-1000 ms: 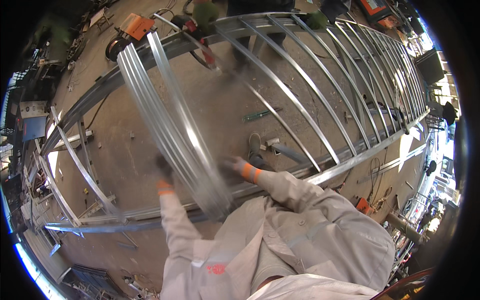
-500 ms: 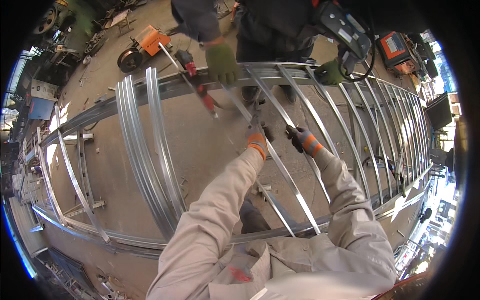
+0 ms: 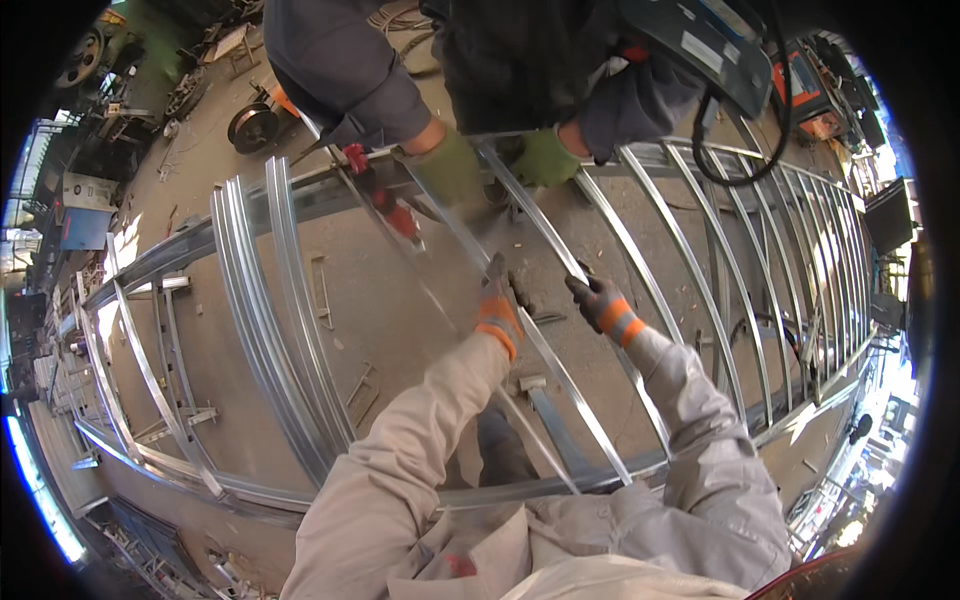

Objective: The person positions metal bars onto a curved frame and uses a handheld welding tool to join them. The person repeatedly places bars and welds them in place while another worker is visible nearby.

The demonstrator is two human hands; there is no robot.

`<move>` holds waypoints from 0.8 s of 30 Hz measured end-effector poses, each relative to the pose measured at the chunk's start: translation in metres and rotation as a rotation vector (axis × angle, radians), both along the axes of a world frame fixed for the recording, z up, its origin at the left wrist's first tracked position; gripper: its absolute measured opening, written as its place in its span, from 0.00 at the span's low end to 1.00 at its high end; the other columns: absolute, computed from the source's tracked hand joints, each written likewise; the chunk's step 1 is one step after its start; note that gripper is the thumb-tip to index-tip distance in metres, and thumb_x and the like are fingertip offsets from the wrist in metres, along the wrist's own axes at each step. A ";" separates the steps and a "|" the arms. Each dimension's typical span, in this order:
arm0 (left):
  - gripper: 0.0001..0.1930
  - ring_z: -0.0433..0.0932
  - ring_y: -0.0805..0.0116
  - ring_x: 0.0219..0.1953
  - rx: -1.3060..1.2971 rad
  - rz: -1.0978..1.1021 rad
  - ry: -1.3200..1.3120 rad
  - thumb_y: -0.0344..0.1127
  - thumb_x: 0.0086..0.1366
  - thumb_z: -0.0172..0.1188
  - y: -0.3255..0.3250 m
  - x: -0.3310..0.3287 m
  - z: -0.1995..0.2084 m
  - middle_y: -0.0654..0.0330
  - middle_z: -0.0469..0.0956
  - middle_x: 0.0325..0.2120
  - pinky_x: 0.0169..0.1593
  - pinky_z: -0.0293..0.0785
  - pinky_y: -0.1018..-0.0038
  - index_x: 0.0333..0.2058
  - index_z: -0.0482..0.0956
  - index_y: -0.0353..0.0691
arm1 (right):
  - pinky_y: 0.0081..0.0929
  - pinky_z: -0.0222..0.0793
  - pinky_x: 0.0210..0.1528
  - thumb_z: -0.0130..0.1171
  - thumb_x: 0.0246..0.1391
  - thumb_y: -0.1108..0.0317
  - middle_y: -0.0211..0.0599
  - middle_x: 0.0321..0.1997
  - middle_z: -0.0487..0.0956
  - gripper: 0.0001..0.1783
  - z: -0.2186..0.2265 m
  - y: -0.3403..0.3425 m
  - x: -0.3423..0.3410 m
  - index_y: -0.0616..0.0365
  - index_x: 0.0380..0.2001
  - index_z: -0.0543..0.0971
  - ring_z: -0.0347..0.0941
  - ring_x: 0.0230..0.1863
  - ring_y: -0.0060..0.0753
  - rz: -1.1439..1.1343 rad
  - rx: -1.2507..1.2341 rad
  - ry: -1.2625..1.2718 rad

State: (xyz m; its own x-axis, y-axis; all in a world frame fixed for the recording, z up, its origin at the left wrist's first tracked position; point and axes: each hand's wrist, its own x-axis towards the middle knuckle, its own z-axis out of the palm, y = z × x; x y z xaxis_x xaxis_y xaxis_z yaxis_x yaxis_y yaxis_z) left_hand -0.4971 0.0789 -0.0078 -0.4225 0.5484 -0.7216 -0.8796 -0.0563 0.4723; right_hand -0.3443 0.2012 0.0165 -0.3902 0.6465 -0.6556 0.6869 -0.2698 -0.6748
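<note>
My left hand [image 3: 497,303], in a dark glove with an orange cuff, is closed around a shiny metal bar [image 3: 572,383] of a long ladder-like frame [image 3: 215,497]. To its right, my right hand [image 3: 602,300] grips the neighbouring metal bar [image 3: 537,213]. Both bars slant from the far rail toward the near rail at my waist. Across the frame, a co-worker's green-gloved hand [image 3: 450,172] rests on the far end of my left bar, and the other green glove [image 3: 545,158] is by the far end of my right bar. A red tool [image 3: 385,200], partly blurred, lies left of them.
Several stacked metal channels [image 3: 262,330] lie across the frame at left. More crossbars [image 3: 715,290] continue right. A cable spool [image 3: 253,126] stands on the floor at far left. A dark device with a looped cable [image 3: 700,55] hangs by the co-worker.
The co-worker has leaned in, and the green glove at right has moved left along the far rail to my right bar. My hands keep their hold, the left slightly lower and farther left.
</note>
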 end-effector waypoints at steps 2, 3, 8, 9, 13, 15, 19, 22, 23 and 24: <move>0.17 0.67 0.65 0.14 -0.098 0.016 -0.176 0.55 0.66 0.63 -0.001 0.001 -0.001 0.65 0.65 0.14 0.20 0.66 0.63 0.31 0.72 0.50 | 0.29 0.53 0.20 0.63 0.61 0.41 0.21 0.16 0.66 0.26 -0.004 -0.001 0.002 0.57 0.36 0.83 0.58 0.17 0.20 -0.013 -0.125 -0.129; 0.17 0.67 0.65 0.14 -0.019 0.030 -0.178 0.55 0.66 0.63 0.001 0.000 -0.003 0.65 0.65 0.14 0.20 0.66 0.63 0.32 0.72 0.50 | 0.29 0.53 0.20 0.62 0.61 0.41 0.22 0.16 0.67 0.26 -0.006 -0.002 0.005 0.57 0.37 0.83 0.58 0.17 0.19 -0.004 -0.063 -0.045; 0.17 0.66 0.67 0.16 -0.131 -0.002 -0.133 0.56 0.67 0.62 0.006 -0.001 -0.002 0.67 0.64 0.14 0.22 0.64 0.66 0.31 0.71 0.52 | 0.28 0.52 0.20 0.62 0.63 0.43 0.21 0.17 0.67 0.25 -0.010 -0.004 0.015 0.58 0.37 0.82 0.57 0.17 0.19 0.027 -0.063 -0.049; 0.17 0.66 0.67 0.16 -0.159 -0.005 -0.121 0.56 0.67 0.62 0.006 -0.001 0.000 0.67 0.64 0.14 0.23 0.64 0.66 0.30 0.70 0.52 | 0.28 0.51 0.19 0.62 0.63 0.43 0.21 0.17 0.66 0.25 -0.009 -0.004 0.015 0.58 0.36 0.82 0.57 0.17 0.18 0.038 -0.082 -0.024; 0.18 0.64 0.67 0.16 -0.113 -0.020 -0.186 0.56 0.67 0.60 0.005 -0.001 0.010 0.67 0.64 0.15 0.25 0.63 0.65 0.29 0.69 0.52 | 0.28 0.51 0.19 0.62 0.62 0.42 0.22 0.16 0.66 0.26 -0.001 -0.006 0.011 0.57 0.33 0.80 0.57 0.17 0.18 0.019 -0.069 -0.032; 0.18 0.64 0.67 0.16 -0.149 -0.023 -0.170 0.56 0.68 0.60 0.006 -0.001 0.014 0.68 0.64 0.15 0.25 0.63 0.64 0.28 0.68 0.52 | 0.28 0.51 0.19 0.62 0.62 0.42 0.22 0.16 0.66 0.26 0.001 -0.006 0.009 0.58 0.33 0.80 0.58 0.17 0.18 0.024 -0.047 -0.075; 0.18 0.64 0.67 0.16 -0.183 -0.018 -0.158 0.56 0.67 0.60 0.008 -0.001 0.015 0.69 0.64 0.15 0.25 0.64 0.64 0.28 0.68 0.52 | 0.29 0.53 0.20 0.61 0.62 0.41 0.23 0.16 0.66 0.27 -0.002 -0.006 0.010 0.59 0.34 0.80 0.59 0.18 0.20 0.032 -0.061 -0.095; 0.18 0.65 0.67 0.17 -0.159 -0.019 -0.150 0.56 0.67 0.60 0.006 -0.001 0.012 0.69 0.65 0.15 0.25 0.64 0.64 0.29 0.68 0.52 | 0.30 0.54 0.21 0.62 0.61 0.41 0.24 0.17 0.67 0.28 -0.006 -0.006 0.012 0.59 0.35 0.81 0.59 0.19 0.21 0.030 -0.066 -0.070; 0.18 0.66 0.67 0.17 -0.146 -0.031 -0.148 0.56 0.67 0.60 0.005 -0.001 0.011 0.68 0.65 0.15 0.25 0.65 0.64 0.29 0.68 0.52 | 0.30 0.54 0.21 0.62 0.61 0.41 0.24 0.17 0.67 0.28 -0.007 -0.006 0.013 0.60 0.35 0.81 0.59 0.19 0.21 0.033 -0.045 -0.069; 0.18 0.66 0.67 0.17 -0.133 -0.043 -0.147 0.56 0.67 0.60 0.004 -0.002 0.010 0.68 0.65 0.15 0.25 0.65 0.64 0.29 0.68 0.52 | 0.30 0.54 0.21 0.62 0.61 0.41 0.24 0.17 0.67 0.28 -0.007 -0.006 0.013 0.60 0.35 0.81 0.58 0.19 0.21 0.038 -0.040 -0.074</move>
